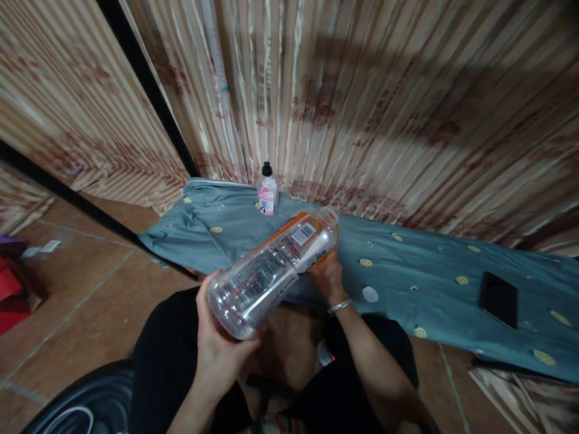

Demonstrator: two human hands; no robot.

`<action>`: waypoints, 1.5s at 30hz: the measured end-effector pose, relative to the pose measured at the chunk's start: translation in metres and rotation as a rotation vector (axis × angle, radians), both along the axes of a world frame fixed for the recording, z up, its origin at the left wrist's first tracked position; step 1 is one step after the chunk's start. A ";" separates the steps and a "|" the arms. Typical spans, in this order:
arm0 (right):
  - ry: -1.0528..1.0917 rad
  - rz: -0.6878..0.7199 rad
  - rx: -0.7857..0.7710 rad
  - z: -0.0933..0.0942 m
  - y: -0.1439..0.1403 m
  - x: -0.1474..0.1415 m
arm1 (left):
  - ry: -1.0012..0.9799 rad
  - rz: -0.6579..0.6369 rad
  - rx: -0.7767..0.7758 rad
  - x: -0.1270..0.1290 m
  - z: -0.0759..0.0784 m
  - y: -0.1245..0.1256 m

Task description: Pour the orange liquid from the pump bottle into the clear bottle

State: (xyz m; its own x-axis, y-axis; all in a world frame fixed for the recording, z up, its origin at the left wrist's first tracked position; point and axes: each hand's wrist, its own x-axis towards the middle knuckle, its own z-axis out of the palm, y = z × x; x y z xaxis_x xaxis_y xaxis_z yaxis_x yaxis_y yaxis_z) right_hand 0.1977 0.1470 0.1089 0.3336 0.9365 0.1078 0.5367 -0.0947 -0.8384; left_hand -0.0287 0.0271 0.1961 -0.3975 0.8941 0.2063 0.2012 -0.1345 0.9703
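Note:
A large clear plastic bottle (265, 277) with an orange label and a barcode is held tilted in front of me, its base toward me on the left and its top pointing up to the right. My left hand (221, 343) is wrapped round the base end. My right hand (329, 274) grips the bottle near its label end; some of its fingers are hidden behind it. On the cloth-covered bench (398, 259) beyond, a small bottle (266, 191) with a black cap and a pink label stands upright.
A black phone (498, 299) lies on the bench to the right. A white round spot (370, 294) shows near my right wrist. Black poles (149, 84) rise at the left, before a striped curtain (362, 108). A red box (13, 295) sits on the floor, far left.

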 end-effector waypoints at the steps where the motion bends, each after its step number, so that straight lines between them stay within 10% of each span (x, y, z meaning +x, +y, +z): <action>1: 0.000 0.002 0.005 0.000 0.000 0.000 | 0.010 -0.010 0.000 -0.001 0.000 0.000; 45: 0.052 0.000 -0.016 -0.004 0.000 0.001 | 0.206 -0.159 0.120 -0.018 -0.011 0.003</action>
